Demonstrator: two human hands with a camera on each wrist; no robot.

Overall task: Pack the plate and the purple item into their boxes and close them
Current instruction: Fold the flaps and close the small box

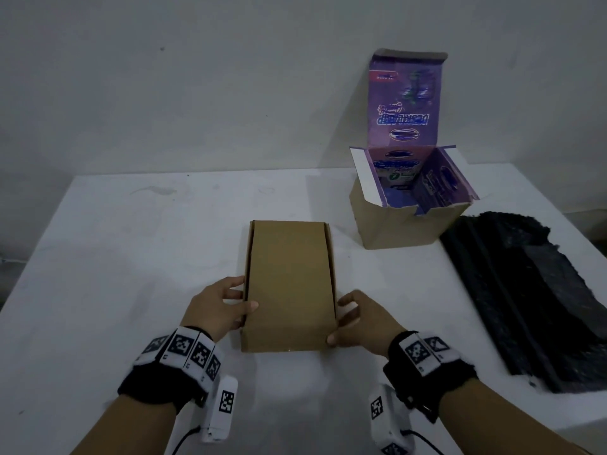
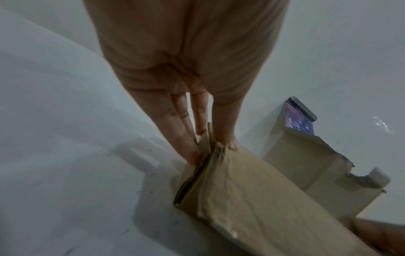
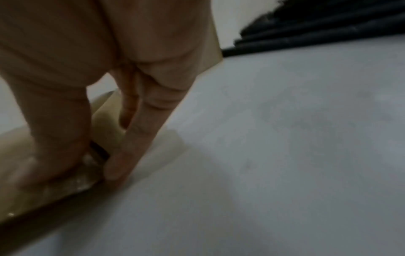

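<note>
Both hands hold the plain brown cardboard box (image 1: 290,284) at the table centre: left hand (image 1: 216,307) pinches its side flap, right hand (image 1: 359,318) grips the corner. Press the lid evenly so both flaps tuck in.

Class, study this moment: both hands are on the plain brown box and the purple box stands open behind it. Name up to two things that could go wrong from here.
1. The brown box has a lid whose left edge looks crumpled under the left hand; pressing harder might crease it rather than seat it.
2. The purple box stands open with its tall flap up; a careless reach by the right hand could tip it.
</note>
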